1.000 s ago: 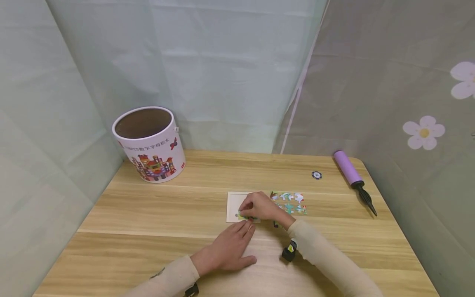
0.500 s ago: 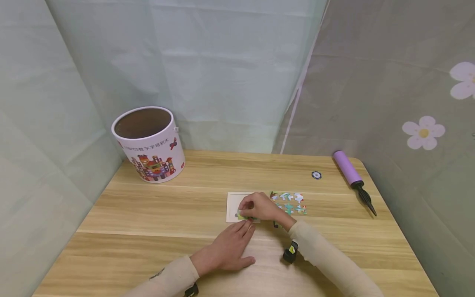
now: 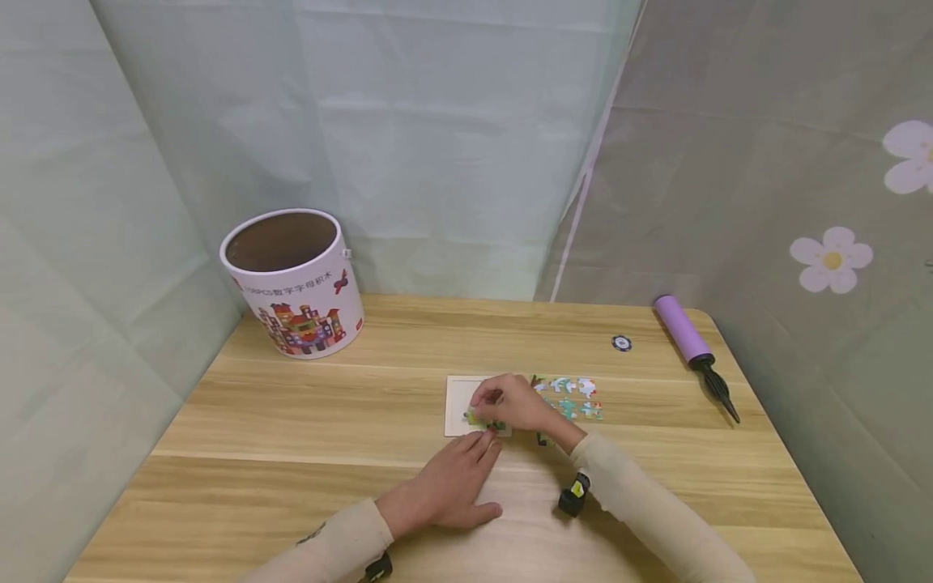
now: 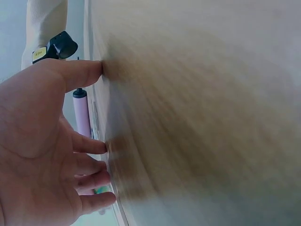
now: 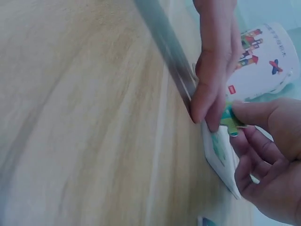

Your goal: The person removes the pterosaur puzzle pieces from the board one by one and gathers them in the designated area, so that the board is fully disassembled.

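right hand [image 3: 513, 402] grip: pinches green puzzle piece [image 5: 229, 121] over puzzle tray [image 3: 459, 401] near edge | left hand [image 3: 452, 486] flat on desk [image 3: 291, 421], fingertips touching tray edge | loose pieces [image 3: 572, 397] just right of tray, nearer right hand

Wooden table [image 3: 291, 421] with bucket [image 3: 295, 283], pump [image 3: 688, 336], puzzle tray [image 3: 457, 401]

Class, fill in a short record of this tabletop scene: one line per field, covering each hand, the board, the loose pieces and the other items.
Right hand: pinches a green puzzle piece over the board
Left hand: flat on the table, fingertips at the board's near edge
Board: pale, lying flat
Loose pieces: beside the board
Other items: printed tub, purple pump, small round token
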{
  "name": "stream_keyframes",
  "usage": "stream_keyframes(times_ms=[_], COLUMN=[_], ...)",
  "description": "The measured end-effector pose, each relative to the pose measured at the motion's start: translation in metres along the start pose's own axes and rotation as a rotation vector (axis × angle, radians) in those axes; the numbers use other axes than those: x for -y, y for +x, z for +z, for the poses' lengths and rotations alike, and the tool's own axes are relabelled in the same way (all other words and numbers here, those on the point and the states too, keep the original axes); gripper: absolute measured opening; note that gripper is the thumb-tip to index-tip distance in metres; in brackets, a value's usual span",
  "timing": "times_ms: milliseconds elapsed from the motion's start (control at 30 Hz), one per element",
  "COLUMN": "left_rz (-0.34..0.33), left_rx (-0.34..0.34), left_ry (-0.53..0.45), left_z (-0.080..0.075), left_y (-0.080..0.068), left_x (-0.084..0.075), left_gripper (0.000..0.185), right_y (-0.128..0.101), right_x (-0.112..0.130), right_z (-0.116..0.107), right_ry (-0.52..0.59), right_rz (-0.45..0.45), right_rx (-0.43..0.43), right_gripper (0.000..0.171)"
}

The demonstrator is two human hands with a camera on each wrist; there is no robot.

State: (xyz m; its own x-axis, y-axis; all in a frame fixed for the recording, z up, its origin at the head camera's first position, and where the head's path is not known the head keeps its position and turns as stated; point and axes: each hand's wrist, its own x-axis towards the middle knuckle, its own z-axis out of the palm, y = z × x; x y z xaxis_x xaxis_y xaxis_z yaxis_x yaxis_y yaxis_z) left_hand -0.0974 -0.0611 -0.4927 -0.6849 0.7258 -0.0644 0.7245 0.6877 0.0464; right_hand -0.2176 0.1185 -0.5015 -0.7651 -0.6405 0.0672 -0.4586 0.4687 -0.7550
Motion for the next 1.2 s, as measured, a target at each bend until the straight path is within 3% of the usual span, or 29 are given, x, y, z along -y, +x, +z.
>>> stream_keyframes(times_ms=[233, 600, 900, 1200], left_rz=[-0.035, -0.038, -0.038, -0.03], left_rx=[0.063, 0.066, 0.076, 0.067], left_ry=[-0.051, -0.052, -0.062, -0.054], left_z=[0.0, 0.0, -0.001, -0.002], left_y=[0.001, -0.001, -0.001, -0.001], left_x=[-0.001, 0.0, 0.0, 0.0], left_gripper=[0.084, 0.084, 0.084, 0.083], right_y=[-0.023, -0.075, -0.112, -0.128], right_x=[-0.006, -0.016, -0.032, -0.038], right_z=[-0.025, -0.063, -0.071, -0.067], right_ry=[0.029, -0.052, -0.066, -0.08], right_rz=[0.045, 0.094, 0.152, 0.195], right_rx=[-0.085, -0.168, -0.196, -0.197], right_gripper=[0.004, 0.005, 0.006, 0.007])
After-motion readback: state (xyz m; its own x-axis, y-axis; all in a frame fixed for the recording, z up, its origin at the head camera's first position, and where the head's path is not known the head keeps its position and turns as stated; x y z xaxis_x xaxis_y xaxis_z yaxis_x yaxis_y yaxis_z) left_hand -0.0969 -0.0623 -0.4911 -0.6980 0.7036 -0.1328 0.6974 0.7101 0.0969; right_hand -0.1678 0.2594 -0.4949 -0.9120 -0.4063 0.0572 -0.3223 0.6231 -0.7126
